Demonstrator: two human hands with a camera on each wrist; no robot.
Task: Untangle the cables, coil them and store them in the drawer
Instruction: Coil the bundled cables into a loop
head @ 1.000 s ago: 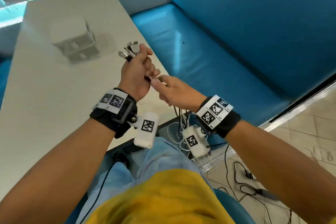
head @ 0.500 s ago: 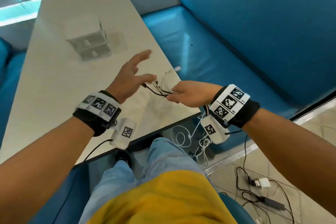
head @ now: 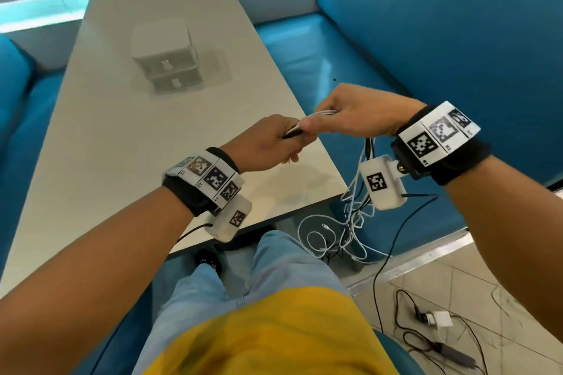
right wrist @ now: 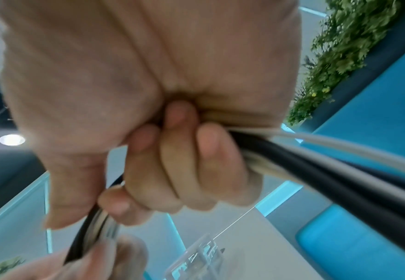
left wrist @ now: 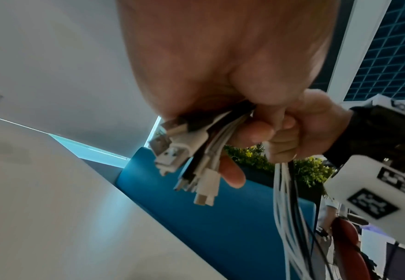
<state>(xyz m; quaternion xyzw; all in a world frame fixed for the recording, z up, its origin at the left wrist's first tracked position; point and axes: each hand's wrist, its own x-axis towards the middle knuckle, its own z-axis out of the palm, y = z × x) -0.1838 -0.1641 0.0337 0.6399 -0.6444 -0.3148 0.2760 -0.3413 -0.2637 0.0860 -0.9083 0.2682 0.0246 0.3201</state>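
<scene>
Cables: our bundle of thin white and black charging cables (head: 316,115) spans both fists above the table corner, tails hanging to the floor.
Left hand (head: 268,143): fingers curled round the plug ends, keeping them together.
Right hand (head: 359,114): fingers wrapped round the cords, probably to draw them straight.
Drawer: small white two-drawer box (head: 166,58) on the pale table (head: 106,146), well apart, both drawers closed.

The table (head: 128,143) lies bare from mid-frame to lower left — open passage. At upper centre the drawer unit (head: 166,58) is its only obstacle. At lower right, cables (head: 350,222) dangle off the corner — a snag between table and bench (head: 396,49).
</scene>
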